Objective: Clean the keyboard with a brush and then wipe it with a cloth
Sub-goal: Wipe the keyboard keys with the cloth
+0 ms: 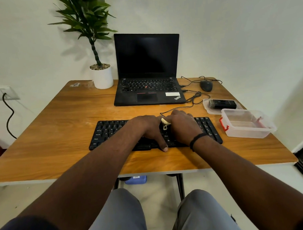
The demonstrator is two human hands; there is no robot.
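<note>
**Both hands on the keyboard, cloth between them**

Under both hands lies the flat black wired keyboard (113,132), set crosswise on the wooden tabletop (60,108) near its front edge. The left hand (148,129) rests palm down over the middle keys, its thumb stretched back across the keyboard's near edge; its fingers are out of sight, so how they lie cannot be told. The right hand (182,125) sits just beside it, also palm down on the keys, with a dark band at the wrist. Between the two hands a small piece of pale yellow cloth (165,123) shows, touching both; most of it is hidden, and which hand actually grips it cannot be told.

Beyond the right hand and further right, a black brush with pale bristles (222,104) lies in a clear plastic lid (209,110). Nearer, just right of the keyboard's end, stands a clear plastic box with red clips (246,126). Beyond both hands sits an open black laptop (146,63) with a dark screen, a black mouse (206,85) to its right and a green plant in a white pot (102,77) to its left.
</note>
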